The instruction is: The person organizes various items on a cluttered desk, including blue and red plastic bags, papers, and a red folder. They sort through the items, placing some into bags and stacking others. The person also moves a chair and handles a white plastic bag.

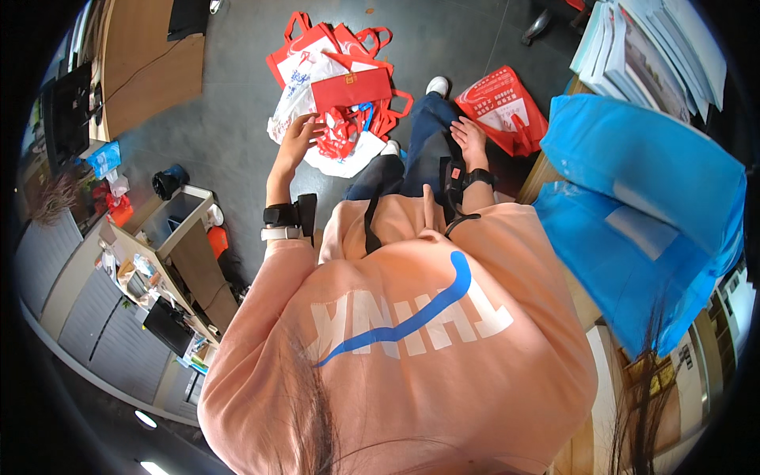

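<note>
A pile of bags lies on the floor in front of me, with red carrier bags (309, 44), a white plastic bag (291, 98) and a flat red bag or envelope (351, 88) on top. Crumpled red-and-white plastic (337, 133) and a blue strap (367, 116) are lower in the heap. My left hand (301, 138) is over the pile's left edge, fingers apart, holding nothing; contact with the plastic cannot be told. On the other side, my right hand (469, 138) is empty with its fingers extended, beside a red-and-white bag (504, 110) lying on the floor.
Blue bags (641, 148) rest at my right, near stacked books or folders (635, 53). A wooden desk (154, 65) stands at the upper left. Further down on that side are a black bin (169, 181) and an open-topped cabinet (184, 219). A chair's caster (536, 28) shows at the top.
</note>
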{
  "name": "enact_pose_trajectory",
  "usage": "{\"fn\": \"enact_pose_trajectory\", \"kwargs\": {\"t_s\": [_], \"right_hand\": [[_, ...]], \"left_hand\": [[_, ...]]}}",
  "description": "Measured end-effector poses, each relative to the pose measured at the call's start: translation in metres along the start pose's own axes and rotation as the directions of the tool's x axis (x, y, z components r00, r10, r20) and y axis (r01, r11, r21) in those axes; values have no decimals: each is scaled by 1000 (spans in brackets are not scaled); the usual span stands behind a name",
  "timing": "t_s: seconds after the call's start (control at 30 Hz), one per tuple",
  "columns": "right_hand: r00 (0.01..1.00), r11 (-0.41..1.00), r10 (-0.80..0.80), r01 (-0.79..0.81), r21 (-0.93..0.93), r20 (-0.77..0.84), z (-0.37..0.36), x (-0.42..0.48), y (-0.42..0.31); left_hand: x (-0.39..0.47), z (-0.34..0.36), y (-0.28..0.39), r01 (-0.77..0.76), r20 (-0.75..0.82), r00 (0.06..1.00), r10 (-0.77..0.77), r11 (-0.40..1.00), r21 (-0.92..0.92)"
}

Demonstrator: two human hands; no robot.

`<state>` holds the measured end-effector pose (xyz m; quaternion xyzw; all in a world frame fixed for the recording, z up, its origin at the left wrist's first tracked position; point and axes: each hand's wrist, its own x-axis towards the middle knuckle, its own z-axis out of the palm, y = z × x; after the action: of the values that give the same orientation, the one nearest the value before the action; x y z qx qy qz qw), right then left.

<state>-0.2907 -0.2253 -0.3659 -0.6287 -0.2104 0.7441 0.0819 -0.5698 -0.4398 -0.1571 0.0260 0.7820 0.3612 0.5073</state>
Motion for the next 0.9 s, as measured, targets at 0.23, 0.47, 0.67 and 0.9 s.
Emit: {"fn": "enact_pose_trajectory", "kwargs": {"t_s": [0.23,0.47,0.67,0.9], "right_hand": [[990,991,-126,122,-54,-65,-28,-39,81],[945,926,-318,293,-238,-72,-49,-102,154],[957,888,-289,275,-368,16,-66,-132,178],[980,809,-163,199,-553,114,-92,-149,212]], "left_hand": [[-37,-35,-128,69,-22,997,-69,997,-25],[-79,-64,-241,166,-46,985,-165,986,15],[-106,-63,-286,127,-81,989,-127,992,-13],[-131,-35,-319,153,-95,984,-150,988,25]]}}
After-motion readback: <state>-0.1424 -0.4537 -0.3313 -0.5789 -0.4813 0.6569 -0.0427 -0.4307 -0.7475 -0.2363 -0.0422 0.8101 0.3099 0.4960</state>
